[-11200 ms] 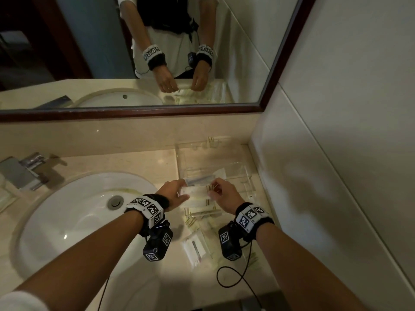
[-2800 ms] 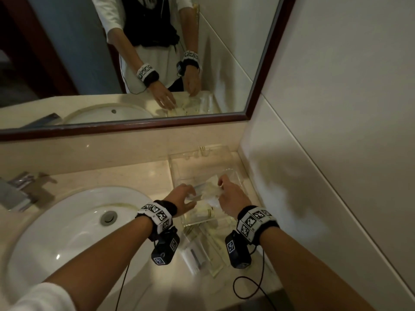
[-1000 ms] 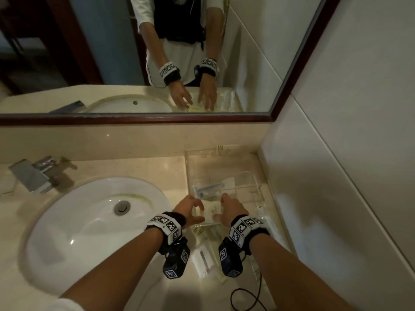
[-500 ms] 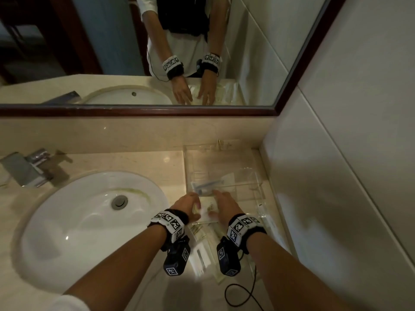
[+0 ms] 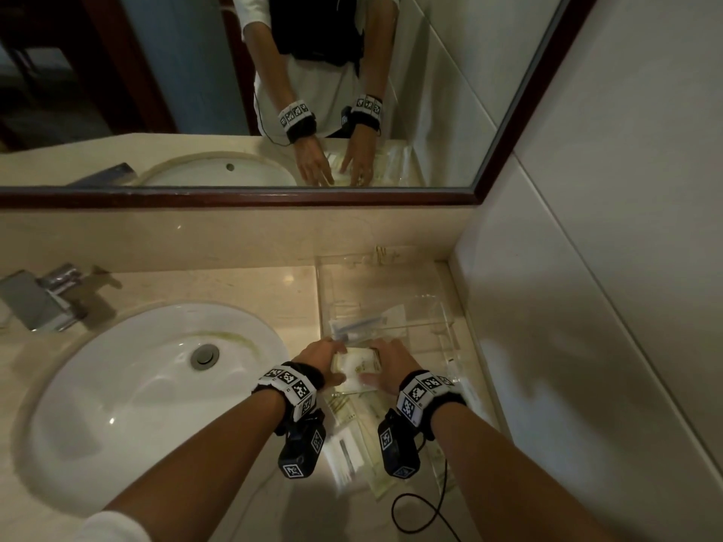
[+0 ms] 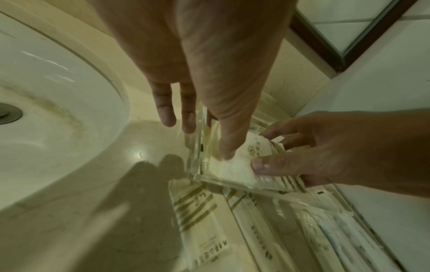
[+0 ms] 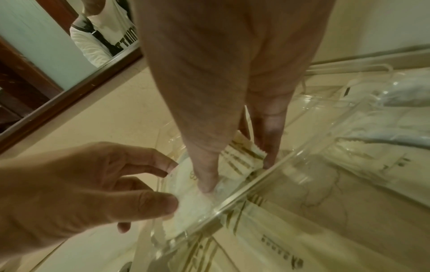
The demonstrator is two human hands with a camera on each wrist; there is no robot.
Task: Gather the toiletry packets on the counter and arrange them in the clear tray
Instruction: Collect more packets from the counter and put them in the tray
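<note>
Packet (image 5: 357, 366): small, cream, crinkled film with serrated ends and gold stripes; sits in near-left corner of clear tray (image 5: 446, 307). Left hand (image 5: 319, 356): thumb pressed on packet, fingers spread and straight. Right hand (image 5: 391, 363): thumb and fingers pinch its other end. Risk: slick film may spring up over the low wall on release. 3 or more long packets (image 6: 197, 211) on counter (image 5: 234, 283), outside tray.
</note>
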